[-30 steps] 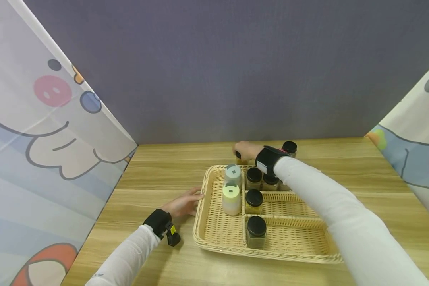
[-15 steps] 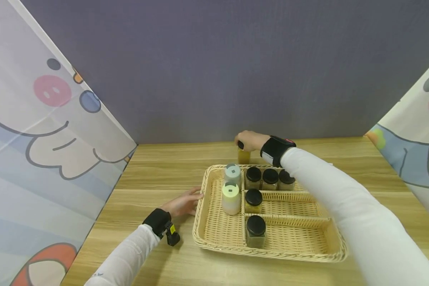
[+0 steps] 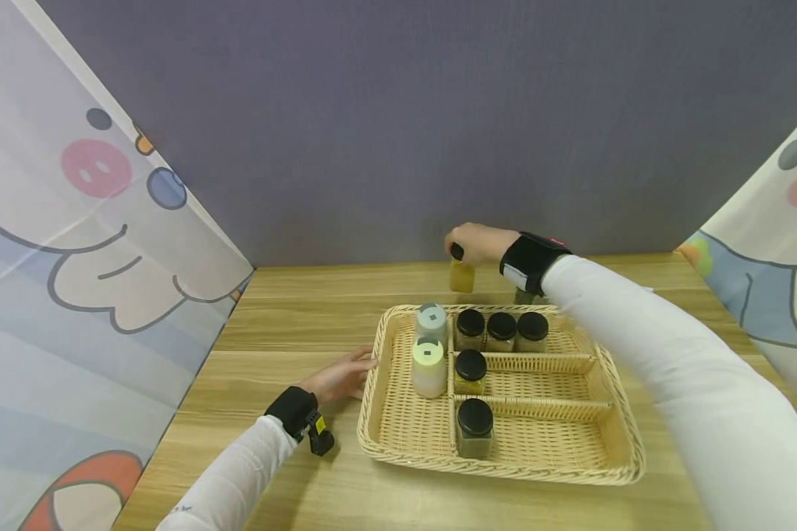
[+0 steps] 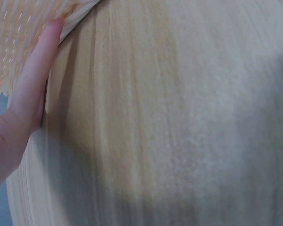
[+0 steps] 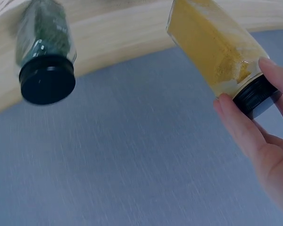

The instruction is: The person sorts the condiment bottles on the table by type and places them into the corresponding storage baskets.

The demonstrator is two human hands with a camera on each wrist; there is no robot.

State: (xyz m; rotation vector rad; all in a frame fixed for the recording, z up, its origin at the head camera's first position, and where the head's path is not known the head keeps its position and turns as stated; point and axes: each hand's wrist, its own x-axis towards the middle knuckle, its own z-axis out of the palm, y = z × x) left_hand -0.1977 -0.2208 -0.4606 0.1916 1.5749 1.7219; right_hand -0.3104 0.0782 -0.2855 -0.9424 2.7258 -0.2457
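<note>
My right hand [image 3: 481, 242] holds a spice jar [image 3: 463, 276] of yellow powder above the table behind the basket. In the right wrist view, thumb and fingers pinch the jar's black lid [image 5: 255, 94]. A second black-lidded jar [image 5: 45, 42], with dark green contents, stands to one side there; in the head view the wrist partly covers it. At the left of the wicker basket [image 3: 505, 469], my left hand [image 3: 339, 380] touches the outer wall with its fingers fairly straight. The left wrist view shows one finger [image 4: 37, 66] lying along the wicker.
Inside the basket, two pale-lidded shakers [image 3: 429, 372] stand in the left compartment. Three black-lidded jars [image 3: 501, 328] fill part of the back compartment. One jar [image 3: 471, 369] stands in the middle row, another [image 3: 475, 424] in the front. A grey wall [image 3: 398, 133] rises behind the wooden table [image 3: 292, 310].
My right hand has lifted the jar of yellow powder off the table and moved it up and slightly right. The left hand and basket have stayed in place.
</note>
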